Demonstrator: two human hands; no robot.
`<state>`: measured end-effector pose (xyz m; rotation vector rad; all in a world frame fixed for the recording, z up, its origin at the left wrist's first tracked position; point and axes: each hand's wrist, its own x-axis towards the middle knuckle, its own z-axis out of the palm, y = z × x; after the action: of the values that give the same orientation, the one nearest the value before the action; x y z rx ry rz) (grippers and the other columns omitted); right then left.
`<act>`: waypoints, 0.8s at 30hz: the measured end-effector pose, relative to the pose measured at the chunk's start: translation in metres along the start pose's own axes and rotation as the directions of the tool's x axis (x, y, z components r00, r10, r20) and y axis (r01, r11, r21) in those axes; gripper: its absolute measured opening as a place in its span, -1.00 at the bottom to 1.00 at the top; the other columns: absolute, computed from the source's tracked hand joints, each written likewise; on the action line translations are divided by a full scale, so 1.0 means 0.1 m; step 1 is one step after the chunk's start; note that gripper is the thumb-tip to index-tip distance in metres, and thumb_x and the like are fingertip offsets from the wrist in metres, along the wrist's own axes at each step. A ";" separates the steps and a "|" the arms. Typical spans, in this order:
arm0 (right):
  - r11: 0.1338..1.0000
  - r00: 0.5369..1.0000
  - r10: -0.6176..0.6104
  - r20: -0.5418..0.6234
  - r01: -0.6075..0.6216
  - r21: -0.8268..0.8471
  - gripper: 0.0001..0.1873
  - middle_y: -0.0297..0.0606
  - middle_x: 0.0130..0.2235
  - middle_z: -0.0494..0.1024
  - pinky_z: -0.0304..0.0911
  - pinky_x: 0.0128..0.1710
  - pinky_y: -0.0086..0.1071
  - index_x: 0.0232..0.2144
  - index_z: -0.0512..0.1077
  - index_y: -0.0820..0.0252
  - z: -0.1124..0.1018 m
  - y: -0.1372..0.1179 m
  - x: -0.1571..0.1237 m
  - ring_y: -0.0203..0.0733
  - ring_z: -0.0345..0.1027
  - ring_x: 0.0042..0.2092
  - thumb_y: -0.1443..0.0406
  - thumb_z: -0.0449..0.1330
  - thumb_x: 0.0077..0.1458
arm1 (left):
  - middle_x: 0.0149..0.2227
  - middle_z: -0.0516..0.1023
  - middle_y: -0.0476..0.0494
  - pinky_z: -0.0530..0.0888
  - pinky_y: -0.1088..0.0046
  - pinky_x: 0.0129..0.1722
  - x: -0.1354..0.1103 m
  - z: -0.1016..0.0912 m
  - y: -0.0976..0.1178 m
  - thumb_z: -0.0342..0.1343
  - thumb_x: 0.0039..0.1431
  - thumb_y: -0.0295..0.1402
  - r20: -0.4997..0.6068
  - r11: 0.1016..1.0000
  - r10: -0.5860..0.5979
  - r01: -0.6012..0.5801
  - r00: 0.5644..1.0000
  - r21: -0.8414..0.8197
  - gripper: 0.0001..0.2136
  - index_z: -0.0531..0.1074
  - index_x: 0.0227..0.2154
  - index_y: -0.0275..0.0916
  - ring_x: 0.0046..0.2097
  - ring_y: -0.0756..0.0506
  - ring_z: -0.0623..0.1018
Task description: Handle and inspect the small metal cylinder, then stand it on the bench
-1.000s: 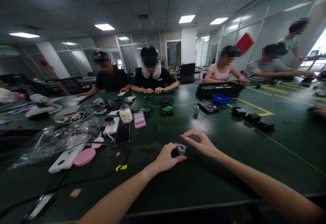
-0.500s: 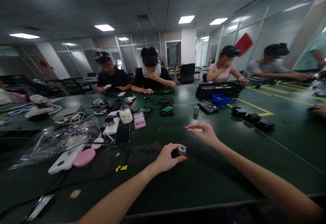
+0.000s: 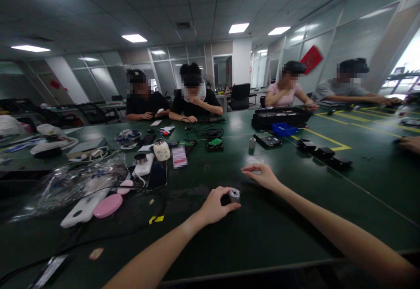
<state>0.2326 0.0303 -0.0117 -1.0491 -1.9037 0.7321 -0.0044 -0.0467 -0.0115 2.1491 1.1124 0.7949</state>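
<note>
My left hand (image 3: 215, 205) has its thumb and fingers wrapped round a small silver metal cylinder (image 3: 234, 195). It stands upright on the green table, and dark holes show in its top face. Just beyond it and to the right, my right hand (image 3: 262, 176) hovers with thumb and fingertips pinched together. Whatever lies between those fingertips, if anything, is too small to make out. A second, similar metal cylinder (image 3: 252, 143) stands farther back on the table, apart from both hands.
Right of the far cylinder lie a hard drive (image 3: 268, 139), a blue tray (image 3: 284, 129) and black parts (image 3: 324, 153). Leftward are a phone (image 3: 158, 175), a pink round case (image 3: 108, 206), plastic bags (image 3: 82, 179) and cables. Several people sit across the table (image 3: 210, 254).
My right hand has come down and slightly nearer to the cylinder in my left hand, its fingers drawn closer together. The left hand keeps its grip in place.
</note>
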 end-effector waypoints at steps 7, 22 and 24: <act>0.976 0.972 -0.173 0.156 0.148 0.160 -0.84 -0.21 -0.28 0.64 0.18 0.13 -0.05 -0.37 0.59 0.16 0.29 -0.50 -0.25 -0.05 0.49 -0.08 0.20 0.31 0.02 | -0.12 0.55 -0.17 0.38 0.34 -0.05 0.01 0.04 -0.07 0.29 0.03 -0.19 -0.027 1.000 0.012 -0.012 1.000 0.015 -0.60 0.49 -0.06 -0.20 -0.07 -0.20 0.51; 0.977 0.982 -0.126 0.138 0.099 0.190 -0.78 -0.22 -0.32 0.60 0.39 -0.16 -0.23 -0.33 0.57 0.18 0.34 -0.54 -0.29 -0.13 0.49 -0.23 0.16 0.28 0.04 | -0.11 0.54 -0.18 0.39 0.32 -0.04 0.01 0.03 -0.06 0.30 0.01 -0.21 -0.027 0.999 -0.026 0.026 0.999 0.021 -0.62 0.50 -0.10 -0.21 -0.07 -0.21 0.51; 0.984 0.995 -0.074 0.061 0.063 0.165 -0.73 -0.27 -0.44 0.56 0.39 -0.37 -0.33 -0.28 0.54 0.20 0.29 -0.52 -0.28 -0.24 0.43 -0.44 0.12 0.26 0.06 | -0.12 0.55 -0.17 0.38 0.32 -0.04 0.01 0.03 -0.05 0.30 0.01 -0.21 -0.027 1.000 -0.019 0.019 0.999 0.020 -0.63 0.50 -0.10 -0.20 -0.07 -0.21 0.51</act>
<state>0.1953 -0.0217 0.0043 -0.8633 -1.8914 0.8769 -0.0042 -0.0442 -0.0169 2.1472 1.1582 0.8097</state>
